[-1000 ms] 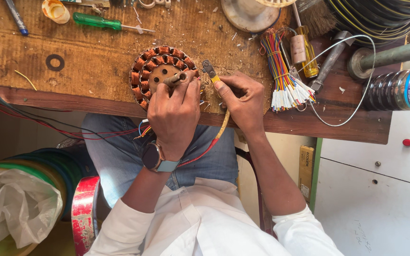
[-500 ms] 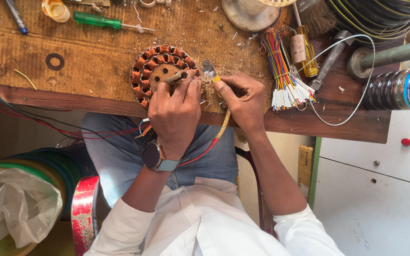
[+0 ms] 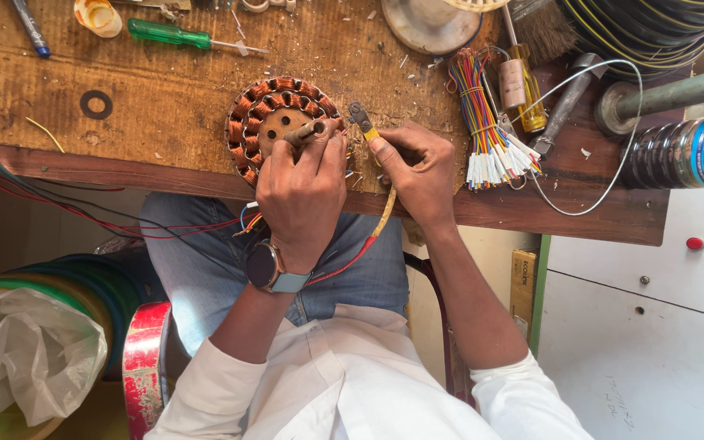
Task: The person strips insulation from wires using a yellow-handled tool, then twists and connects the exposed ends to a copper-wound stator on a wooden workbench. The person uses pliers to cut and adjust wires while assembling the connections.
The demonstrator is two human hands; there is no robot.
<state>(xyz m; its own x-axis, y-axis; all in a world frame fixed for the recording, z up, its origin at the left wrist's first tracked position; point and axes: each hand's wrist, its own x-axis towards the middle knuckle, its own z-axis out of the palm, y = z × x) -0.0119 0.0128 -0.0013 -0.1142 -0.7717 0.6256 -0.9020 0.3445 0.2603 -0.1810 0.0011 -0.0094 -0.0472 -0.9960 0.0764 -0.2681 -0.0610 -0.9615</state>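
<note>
1. Stator [image 3: 275, 114], the round one with copper-wound coils around its ring, lies flat on the wooden bench [image 3: 165, 90], close to the near edge, right in front of me.
2. My left hand [image 3: 303, 191] rests on the stator's 5 o'clock side, fingers closed around a short brown rod-like tool [image 3: 305, 132] whose tip points toward the stator's centre.
3. My right hand [image 3: 417, 167] sits at 3 o'clock from the stator, just beside it, fingers curled shut on small pliers with a yellow grip [image 3: 362, 121]; the metal jaws stick out at the stator's rim, toward 10 o'clock from my knuckles.
4. A red wire and a yellowish sleeve [image 3: 380, 224] run down from under my right hand toward my lap at 6 o'clock.
5. A wristwatch [image 3: 264, 267] is on my left wrist.
6. At 3 o'clock from my right hand lies a bundle of coloured wires with white ends [image 3: 486, 122].
7. A green-handled screwdriver [image 3: 169, 34] lies at 11 o'clock from the stator, well apart from it.
8. A black washer [image 3: 96, 103] sits on the bench at 9 o'clock from the stator.
</note>
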